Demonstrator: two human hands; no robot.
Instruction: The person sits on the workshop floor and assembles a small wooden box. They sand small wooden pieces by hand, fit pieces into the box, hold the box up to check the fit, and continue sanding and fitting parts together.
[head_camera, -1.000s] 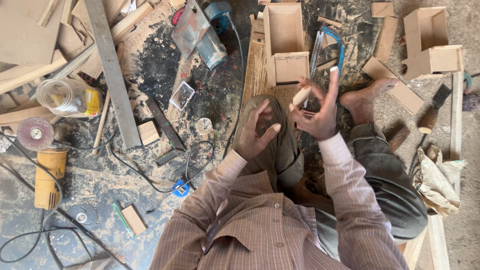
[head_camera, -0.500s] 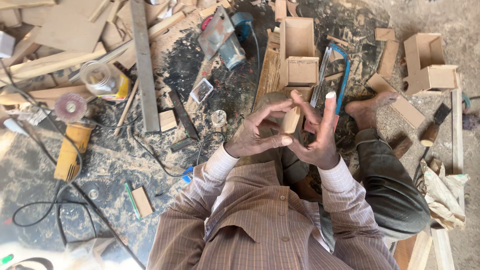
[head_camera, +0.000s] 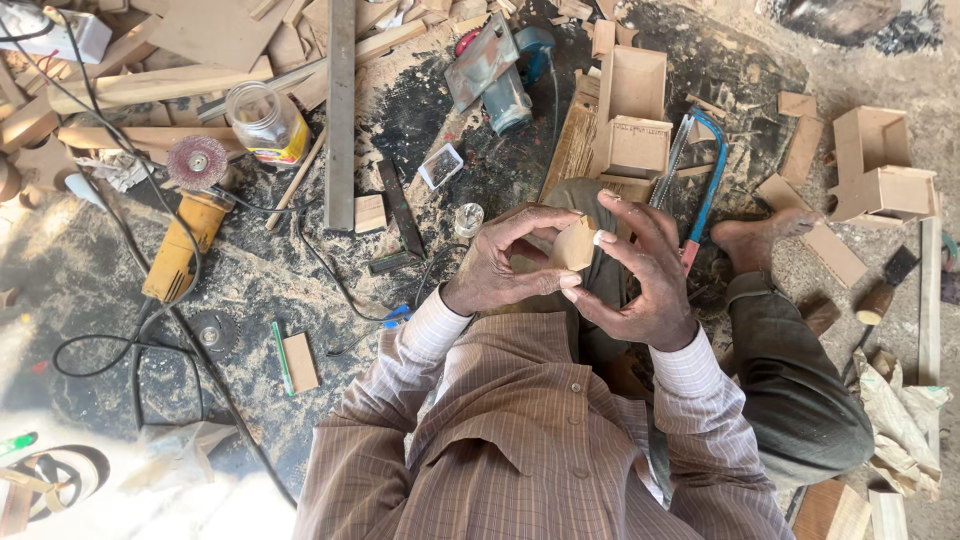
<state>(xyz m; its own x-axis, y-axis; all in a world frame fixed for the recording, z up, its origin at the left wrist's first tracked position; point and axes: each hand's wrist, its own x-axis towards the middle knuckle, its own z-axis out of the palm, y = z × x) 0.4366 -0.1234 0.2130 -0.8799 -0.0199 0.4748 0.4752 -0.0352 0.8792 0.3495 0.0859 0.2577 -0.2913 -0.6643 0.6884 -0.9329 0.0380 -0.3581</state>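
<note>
A sawdust-strewn workshop floor (head_camera: 250, 270), dark and littered with timber offcuts, seen from above a seated person.

Both hands meet over the lap around a small flat pale wooden piece (head_camera: 574, 245): the left hand (head_camera: 505, 262) curls its fingers and thumb into a loose ring touching the piece's left edge, while the right hand (head_camera: 640, 275) pinches it with thumb and forefinger, the other fingers spread wide. Just beyond the hands lie a blue-framed hacksaw (head_camera: 700, 180) and two open pale wooden boxes (head_camera: 630, 110). Towards the floor's left edge rest a yellow angle grinder with a reddish disc (head_camera: 185, 220) and a glass jar (head_camera: 262, 122); a long grey plank (head_camera: 341, 110) lies beside the jar.
</note>
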